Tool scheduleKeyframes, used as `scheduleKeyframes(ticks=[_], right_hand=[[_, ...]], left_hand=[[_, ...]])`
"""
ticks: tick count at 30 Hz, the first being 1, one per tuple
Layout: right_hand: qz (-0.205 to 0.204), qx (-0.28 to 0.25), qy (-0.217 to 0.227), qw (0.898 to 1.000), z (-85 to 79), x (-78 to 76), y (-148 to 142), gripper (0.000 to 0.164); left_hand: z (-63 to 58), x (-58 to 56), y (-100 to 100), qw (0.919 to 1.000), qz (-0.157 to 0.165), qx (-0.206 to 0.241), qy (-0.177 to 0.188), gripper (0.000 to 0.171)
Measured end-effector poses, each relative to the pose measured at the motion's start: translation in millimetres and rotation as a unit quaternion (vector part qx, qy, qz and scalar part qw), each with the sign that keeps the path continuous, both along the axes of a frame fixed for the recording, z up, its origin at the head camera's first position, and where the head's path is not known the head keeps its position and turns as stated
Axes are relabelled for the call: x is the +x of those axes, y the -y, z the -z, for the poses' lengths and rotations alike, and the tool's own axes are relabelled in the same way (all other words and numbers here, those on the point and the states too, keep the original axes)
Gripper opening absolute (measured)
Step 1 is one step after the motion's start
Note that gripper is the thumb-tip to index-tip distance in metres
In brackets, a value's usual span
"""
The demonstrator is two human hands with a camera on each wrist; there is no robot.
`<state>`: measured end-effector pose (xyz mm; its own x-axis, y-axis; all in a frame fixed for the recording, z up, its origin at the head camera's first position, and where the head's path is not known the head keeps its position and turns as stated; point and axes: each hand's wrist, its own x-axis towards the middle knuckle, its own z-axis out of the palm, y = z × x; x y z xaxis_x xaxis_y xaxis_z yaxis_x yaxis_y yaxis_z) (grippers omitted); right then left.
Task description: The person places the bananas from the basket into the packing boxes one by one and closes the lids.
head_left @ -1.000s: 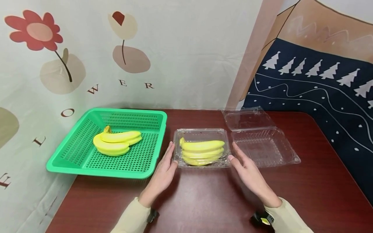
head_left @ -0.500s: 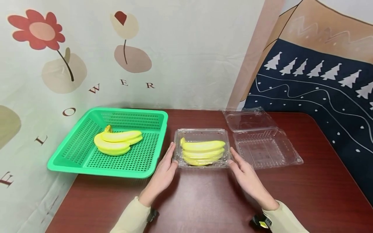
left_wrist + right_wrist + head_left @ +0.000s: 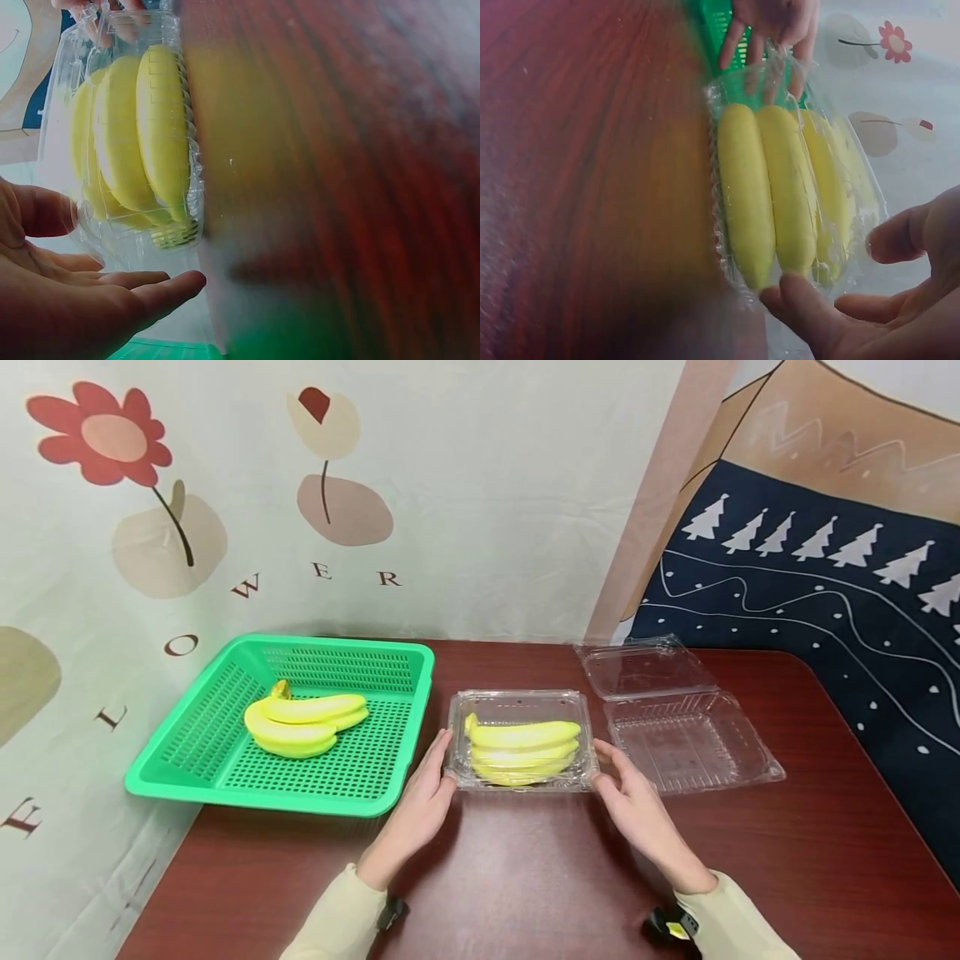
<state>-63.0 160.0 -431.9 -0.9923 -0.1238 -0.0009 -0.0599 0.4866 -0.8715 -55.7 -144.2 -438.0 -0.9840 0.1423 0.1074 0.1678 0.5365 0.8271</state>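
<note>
A lidded clear plastic clamshell box sits on the table with a bunch of yellow bananas inside. My left hand lies along the box's left side, fingers extended and thumb by the front corner. On the opposite side, my right hand has its fingertips at the wall and its thumb near the front right corner. The left wrist view shows the left fingers straight beside the box's end. In the right wrist view, the right thumb is by the lid, spread away from the fingers.
A green plastic basket stands to the left, holding another bunch of bananas. To the right, a second clear clamshell lies with its lid folded back. Printed cloth hangs behind the dark red table.
The right hand has come in closer against the box's right side. Left hand and box hold almost the same place; the whole view has shifted slightly.
</note>
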Motion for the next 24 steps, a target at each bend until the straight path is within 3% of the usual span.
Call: scheduleKeyframes(ticks=[11,20,24], right_hand=[[-0.006,-0.077,0.07,0.995,-5.1,-3.8,1.9,0.045],[-0.033,-0.147,0.124,0.981,-2.2,-3.7,4.9,0.068],[-0.04,-0.157,0.129,0.978,-1.3,-4.4,4.8,0.07]], left_hand=[[-2.0,-0.5,0.4,0.9998,-0.003,-0.008,0.017,0.064],[-2.1,-0.9,0.7,0.9999,-0.006,-0.012,0.009,0.063],[-3.0,0.7,0.5,0.999,-0.019,-0.029,0.026,0.064]])
